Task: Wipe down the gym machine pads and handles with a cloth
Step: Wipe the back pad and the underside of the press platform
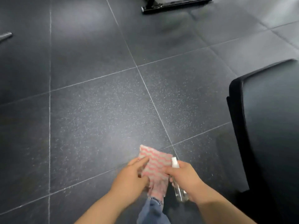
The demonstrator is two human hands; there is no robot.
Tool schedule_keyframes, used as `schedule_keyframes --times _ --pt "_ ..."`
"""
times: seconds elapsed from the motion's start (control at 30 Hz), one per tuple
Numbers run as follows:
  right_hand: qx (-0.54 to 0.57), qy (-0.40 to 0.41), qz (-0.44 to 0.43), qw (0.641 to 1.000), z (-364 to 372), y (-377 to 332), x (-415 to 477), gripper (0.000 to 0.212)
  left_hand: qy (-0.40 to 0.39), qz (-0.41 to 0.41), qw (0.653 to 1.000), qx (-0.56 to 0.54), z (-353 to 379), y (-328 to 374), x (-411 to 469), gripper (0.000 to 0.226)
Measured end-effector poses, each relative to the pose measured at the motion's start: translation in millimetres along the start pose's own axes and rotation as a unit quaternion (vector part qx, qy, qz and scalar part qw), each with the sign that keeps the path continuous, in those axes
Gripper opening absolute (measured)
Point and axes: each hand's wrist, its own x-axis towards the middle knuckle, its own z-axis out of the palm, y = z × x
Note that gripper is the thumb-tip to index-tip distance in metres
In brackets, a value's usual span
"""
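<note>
A pink and white wavy-striped cloth [155,165] hangs between both hands, low in the middle of the view. My left hand [131,177] grips its left side. My right hand [186,178] pinches the cloth's right edge while also holding a clear spray bottle [178,189] with a white nozzle pointing up. A black padded gym machine pad [267,120] fills the right side, roughly an arm's length to the right of the hands. No handles are visible.
Dark speckled rubber floor tiles [97,118] cover the view. A black machine base bar [174,4] lies at the top. A dark bar end [5,36] pokes in at the left edge. My blue-jeaned leg [152,212] shows below the cloth.
</note>
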Motion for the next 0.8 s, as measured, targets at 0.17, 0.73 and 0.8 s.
schedule_keyframes --times 0.17,0.73,0.8 --pt "0.031 0.050 -0.039 0.998 -38 -114 72 0.045 0.009 0.050 0.998 0.025 -54 91 99 0.057" --pt "0.086 0.226 -0.091 0.966 -193 -433 190 0.020 -0.074 0.225 0.964 0.120 -189 385 395 0.064" --pt "0.120 0.272 -0.088 0.951 -226 -463 201 0.015 -0.100 0.266 0.949 0.139 -188 436 432 0.064"
